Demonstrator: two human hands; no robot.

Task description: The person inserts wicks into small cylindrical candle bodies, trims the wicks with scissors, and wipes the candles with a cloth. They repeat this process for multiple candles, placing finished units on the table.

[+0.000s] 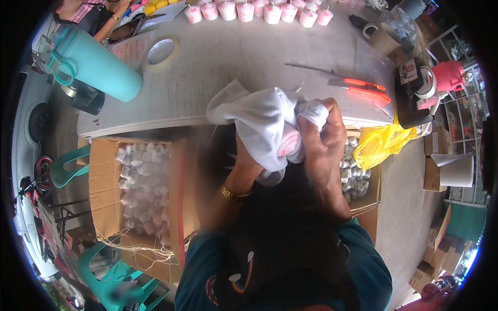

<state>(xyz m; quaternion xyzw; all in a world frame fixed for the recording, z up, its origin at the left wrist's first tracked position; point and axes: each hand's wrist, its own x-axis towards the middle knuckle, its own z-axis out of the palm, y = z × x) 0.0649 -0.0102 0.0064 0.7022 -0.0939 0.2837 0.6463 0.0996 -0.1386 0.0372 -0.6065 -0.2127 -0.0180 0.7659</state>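
Observation:
Above my lap, at the table's front edge, I hold a white cloth (259,111) bunched around a small pink-and-white candle (289,142). Only part of the candle shows, between folds. My right hand (326,137) is closed, its thumb and fingers pinching the cloth by the candle. Draped cloth hides the fingers of my left hand (247,159), which supports the bundle from the left and below. A gold-coloured watch or bracelet (232,194) circles my left wrist.
Candles (245,11) stand in rows at the table's far side. A teal tumbler (98,62) and tape roll (162,52) lie left; an orange cutter (360,88) and yellow bag (381,140) right. Cardboard boxes (106,192) of small candles flank my lap. Another person's hand (120,9) shows far left.

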